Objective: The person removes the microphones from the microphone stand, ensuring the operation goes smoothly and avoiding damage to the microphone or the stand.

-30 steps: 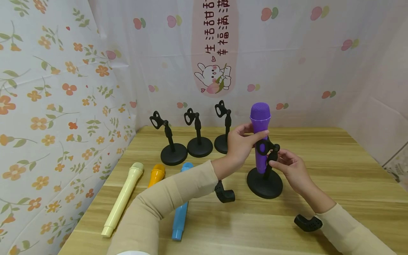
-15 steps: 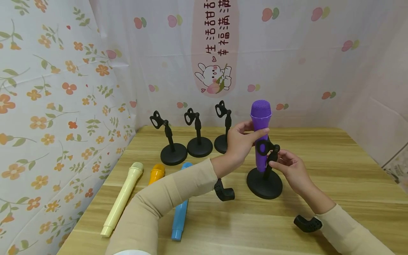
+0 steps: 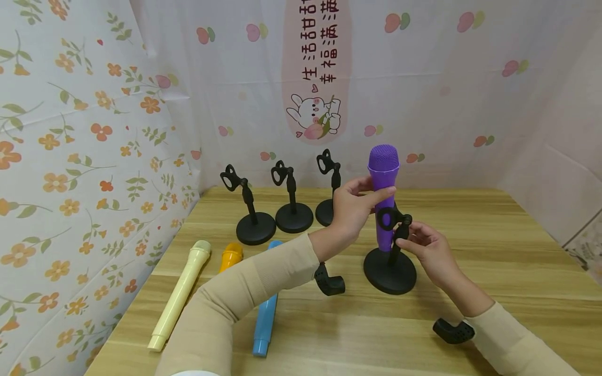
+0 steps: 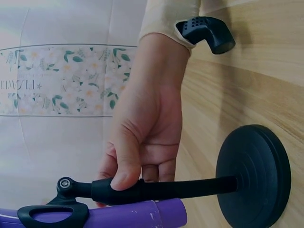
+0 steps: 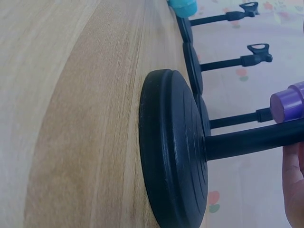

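My left hand grips a purple microphone just under its head, thumb across the front. The microphone stands nearly upright, head up, within the clip of a black desk stand. In the left wrist view, the clip lies around the purple body. My right hand pinches the stand's stem below the joint; its thumb shows in the left wrist view on the stem. The microphone's lower end hangs above the round base.
Behind to the left stand three more black stands with bare clips. A pale yellow microphone, an orange one and a blue one lie at the left, the latter two partly under my left sleeve. A patterned curtain backs the wooden table.
The purple microphone has slid slightly upward in the clip, with my left hand still around it. My right hand and the stand stay in place.
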{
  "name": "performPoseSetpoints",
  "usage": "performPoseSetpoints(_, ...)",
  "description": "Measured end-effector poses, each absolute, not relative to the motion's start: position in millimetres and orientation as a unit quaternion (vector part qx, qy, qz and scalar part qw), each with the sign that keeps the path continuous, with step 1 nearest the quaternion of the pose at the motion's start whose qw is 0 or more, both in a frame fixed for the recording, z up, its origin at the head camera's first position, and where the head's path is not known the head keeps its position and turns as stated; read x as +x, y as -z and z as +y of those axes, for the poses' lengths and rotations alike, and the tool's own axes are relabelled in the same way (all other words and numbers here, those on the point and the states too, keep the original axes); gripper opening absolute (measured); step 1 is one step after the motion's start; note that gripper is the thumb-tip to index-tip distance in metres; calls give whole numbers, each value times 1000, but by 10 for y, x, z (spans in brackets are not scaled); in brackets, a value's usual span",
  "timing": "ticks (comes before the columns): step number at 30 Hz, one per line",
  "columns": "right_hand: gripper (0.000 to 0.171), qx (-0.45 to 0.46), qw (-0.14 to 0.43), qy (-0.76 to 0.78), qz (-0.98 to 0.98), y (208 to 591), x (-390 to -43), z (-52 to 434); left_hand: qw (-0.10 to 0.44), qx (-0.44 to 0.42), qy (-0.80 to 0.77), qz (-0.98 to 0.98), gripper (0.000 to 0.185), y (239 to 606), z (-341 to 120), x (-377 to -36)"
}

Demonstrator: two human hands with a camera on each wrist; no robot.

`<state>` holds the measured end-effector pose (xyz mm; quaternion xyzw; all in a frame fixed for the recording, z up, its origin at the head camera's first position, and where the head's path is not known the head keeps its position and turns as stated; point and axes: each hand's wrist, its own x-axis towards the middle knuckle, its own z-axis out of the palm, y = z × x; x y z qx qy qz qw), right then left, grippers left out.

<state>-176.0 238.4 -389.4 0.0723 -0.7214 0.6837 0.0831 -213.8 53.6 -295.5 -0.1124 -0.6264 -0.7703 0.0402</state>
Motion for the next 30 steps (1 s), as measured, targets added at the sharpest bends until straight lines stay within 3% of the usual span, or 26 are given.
performPoseSetpoints(30,23,80,81,-696,-709,3929,-1768,2396,38,-141,791,-595,28,2818,492,-2192)
